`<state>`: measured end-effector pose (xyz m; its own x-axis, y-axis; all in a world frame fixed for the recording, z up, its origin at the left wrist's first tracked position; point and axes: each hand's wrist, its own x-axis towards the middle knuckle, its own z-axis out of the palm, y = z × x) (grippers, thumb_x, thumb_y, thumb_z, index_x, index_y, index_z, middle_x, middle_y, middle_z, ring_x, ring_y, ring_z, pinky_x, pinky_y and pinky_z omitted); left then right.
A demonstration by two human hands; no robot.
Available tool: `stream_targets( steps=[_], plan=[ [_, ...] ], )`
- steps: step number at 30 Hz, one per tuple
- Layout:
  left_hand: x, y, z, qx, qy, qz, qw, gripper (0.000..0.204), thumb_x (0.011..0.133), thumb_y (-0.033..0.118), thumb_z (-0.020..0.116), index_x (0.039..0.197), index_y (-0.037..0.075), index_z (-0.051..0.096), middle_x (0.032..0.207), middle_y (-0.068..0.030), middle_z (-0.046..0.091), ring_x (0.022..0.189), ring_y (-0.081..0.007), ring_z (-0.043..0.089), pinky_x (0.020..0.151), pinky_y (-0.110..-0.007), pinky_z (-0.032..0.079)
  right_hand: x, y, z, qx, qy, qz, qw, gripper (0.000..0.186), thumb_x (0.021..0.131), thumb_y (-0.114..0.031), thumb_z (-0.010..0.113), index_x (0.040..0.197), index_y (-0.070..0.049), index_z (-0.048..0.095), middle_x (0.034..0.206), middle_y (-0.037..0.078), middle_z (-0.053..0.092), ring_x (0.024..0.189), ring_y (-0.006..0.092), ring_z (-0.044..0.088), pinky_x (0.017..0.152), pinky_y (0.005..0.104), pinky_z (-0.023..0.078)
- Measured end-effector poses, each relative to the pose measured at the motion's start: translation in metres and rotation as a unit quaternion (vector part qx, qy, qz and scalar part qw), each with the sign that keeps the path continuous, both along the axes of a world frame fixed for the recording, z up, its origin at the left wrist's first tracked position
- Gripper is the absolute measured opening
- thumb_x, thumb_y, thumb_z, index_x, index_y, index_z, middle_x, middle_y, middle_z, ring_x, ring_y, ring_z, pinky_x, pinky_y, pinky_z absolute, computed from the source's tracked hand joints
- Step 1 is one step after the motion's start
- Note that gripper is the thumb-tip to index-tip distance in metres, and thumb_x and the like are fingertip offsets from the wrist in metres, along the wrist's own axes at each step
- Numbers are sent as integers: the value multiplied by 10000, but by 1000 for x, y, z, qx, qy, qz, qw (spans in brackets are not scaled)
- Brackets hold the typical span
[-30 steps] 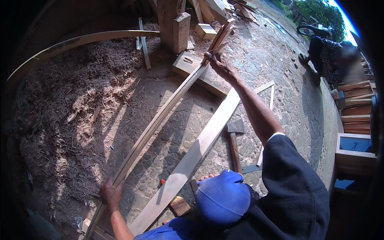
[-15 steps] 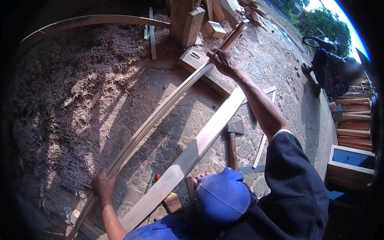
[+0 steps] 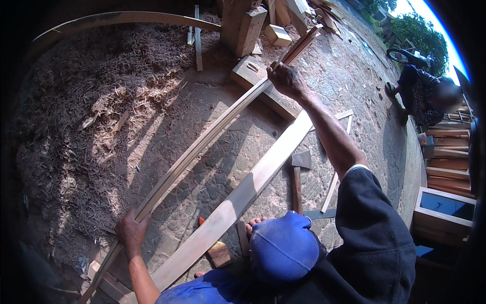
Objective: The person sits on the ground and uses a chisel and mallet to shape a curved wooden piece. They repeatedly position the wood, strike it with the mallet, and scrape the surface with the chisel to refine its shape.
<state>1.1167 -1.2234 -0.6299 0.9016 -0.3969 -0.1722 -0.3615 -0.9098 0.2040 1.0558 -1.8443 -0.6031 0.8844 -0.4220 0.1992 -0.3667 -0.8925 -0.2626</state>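
Note:
A bundle of long thin wooden strips (image 3: 202,139) runs slantwise across the view, from the lower left to the upper right. Near its lower end my left hand (image 3: 132,234) is closed around it. Toward the far end my right hand (image 3: 287,81) grips the same bundle, and the strip ends fan slightly apart beyond it. Under that far part lies a thick wooden block (image 3: 276,104) with a slot cut in it. Parallel to the strips, closer to my body, rests a wide pale plank (image 3: 228,210). My fingers partly hide the strips they hold.
Right of the plank lies a hatchet (image 3: 297,177), near a thin wooden frame (image 3: 331,190). Wood shavings (image 3: 96,126) cover the ground at left. A blue cap (image 3: 283,248) is at lower middle. Another person (image 3: 425,96) sits at far right, above stacked wooden frames (image 3: 448,162).
The view has shifted slightly, so the upper part of the scene sits a little farther right. Both hands keep their hold on the strips, with little other movement.

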Motion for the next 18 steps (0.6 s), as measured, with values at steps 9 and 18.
stream_targets(
  steps=[9, 18],
  plan=[
    [0, -2, 3, -3, 17, -1, 1000, 404, 734, 399, 854, 919, 70, 710, 854, -190, 725, 803, -424, 691, 691, -509, 521, -2, -3, -2, 19, -21, 18, 999, 375, 1024, -375, 548, 855, -45, 599, 688, 202, 597, 671, 388, 643, 607, 480, 484],
    [1, 2, -2, -7, -20, -26, 999, 367, 760, 398, 847, 903, 94, 698, 812, -155, 722, 762, -407, 696, 650, -506, 517, 1, 2, -6, -3, -24, 8, 1000, 488, 1011, -416, 559, 720, -28, 616, 614, 198, 599, 607, 398, 638, 570, 487, 479]
  ],
)
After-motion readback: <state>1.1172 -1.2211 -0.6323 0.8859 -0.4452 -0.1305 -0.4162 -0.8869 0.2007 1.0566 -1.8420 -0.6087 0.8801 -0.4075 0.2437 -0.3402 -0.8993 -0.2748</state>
